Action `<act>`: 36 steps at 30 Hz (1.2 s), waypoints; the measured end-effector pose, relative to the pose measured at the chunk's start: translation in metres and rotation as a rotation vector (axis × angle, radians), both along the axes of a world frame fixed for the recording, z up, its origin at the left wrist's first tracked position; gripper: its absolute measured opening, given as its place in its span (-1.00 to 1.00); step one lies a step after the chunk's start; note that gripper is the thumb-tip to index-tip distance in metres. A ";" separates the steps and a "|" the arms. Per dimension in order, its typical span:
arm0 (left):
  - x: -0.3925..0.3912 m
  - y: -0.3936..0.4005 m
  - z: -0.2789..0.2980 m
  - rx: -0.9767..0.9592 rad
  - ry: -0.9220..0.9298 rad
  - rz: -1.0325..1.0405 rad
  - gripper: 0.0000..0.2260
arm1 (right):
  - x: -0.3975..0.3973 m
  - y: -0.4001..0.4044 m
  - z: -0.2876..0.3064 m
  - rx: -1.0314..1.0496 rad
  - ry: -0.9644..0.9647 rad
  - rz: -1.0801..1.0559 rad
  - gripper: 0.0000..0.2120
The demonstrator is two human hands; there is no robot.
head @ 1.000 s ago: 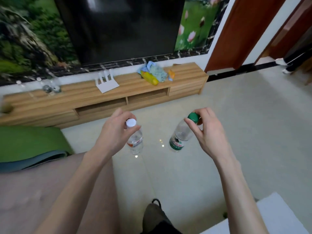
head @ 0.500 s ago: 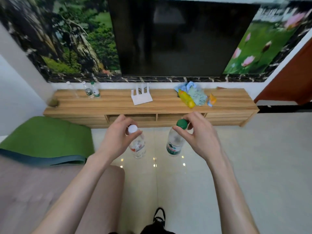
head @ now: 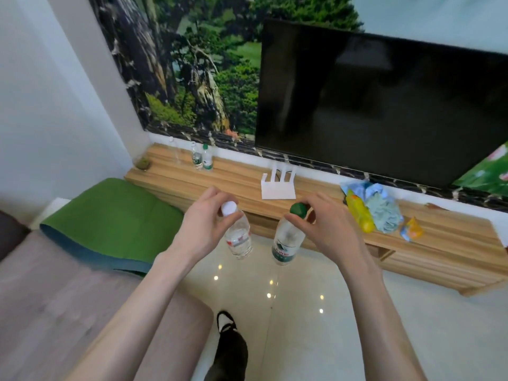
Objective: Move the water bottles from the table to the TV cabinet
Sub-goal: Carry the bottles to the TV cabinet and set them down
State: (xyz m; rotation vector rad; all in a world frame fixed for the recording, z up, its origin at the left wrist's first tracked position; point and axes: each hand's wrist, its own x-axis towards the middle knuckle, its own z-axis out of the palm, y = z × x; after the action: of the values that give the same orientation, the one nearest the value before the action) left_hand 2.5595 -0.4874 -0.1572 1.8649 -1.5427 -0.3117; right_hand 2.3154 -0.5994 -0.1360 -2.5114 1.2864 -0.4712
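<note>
Forearms reach out from the bottom of my view, and between them I see a dark shoe [head: 229, 350] on the glossy pale floor [head: 316, 325]. My left hand [head: 204, 229] pinches the neck of a white-capped bottle [head: 238, 239] just under its cap, fingers curled round it, so the clear bottle with its red-marked label hangs tilted above the floor. My right hand [head: 327, 233] grips a green-capped bottle [head: 287, 243] the same way, fingertips closed about the cap, its body with the green label hanging just beside the other bottle without touching it. Both bottles are in the air in front of the TV cabinet [head: 242, 185], not resting on it. To my left lies a brownish sofa surface [head: 55, 312], and beyond it a green mat [head: 110, 218] up against the cabinet's end. On the wooden top I make out a white router [head: 278, 185] with upright antennas, near the middle, and to its right a heap of blue and yellow cloths [head: 373, 207]. Toward the far left of the top stand three bottles [head: 202, 159] close together, with a small greenish ball [head: 143, 162] at the corner. Behind it all hangs a dark television [head: 384, 105] against a landscape mural [head: 198, 72].
</note>
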 end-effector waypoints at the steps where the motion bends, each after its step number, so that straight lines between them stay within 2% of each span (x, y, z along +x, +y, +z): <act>1: 0.009 -0.011 -0.001 0.010 -0.006 0.009 -0.81 | 0.013 -0.013 -0.002 -0.004 0.005 0.002 -0.74; 17: 0.188 -0.168 -0.023 0.044 0.032 0.095 -0.83 | 0.212 -0.196 -0.015 0.052 -0.035 0.100 -0.72; 28: 0.280 -0.289 -0.046 0.137 0.019 0.069 -0.79 | 0.314 -0.305 -0.044 0.000 0.053 0.016 -0.64; 32: 0.315 -0.343 -0.062 0.187 0.020 -0.010 -0.82 | 0.349 -0.352 -0.067 0.080 0.109 -0.030 -0.60; 36: 0.348 -0.399 -0.076 0.278 0.003 -0.051 -0.79 | 0.378 -0.397 -0.085 0.214 0.137 -0.056 -0.64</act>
State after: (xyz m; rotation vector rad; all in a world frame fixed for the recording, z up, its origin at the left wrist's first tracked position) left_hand 2.9075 -0.8859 -0.2329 2.0347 -1.6126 -0.5772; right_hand 2.6931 -0.9963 -0.2215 -2.3686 1.3795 -0.1650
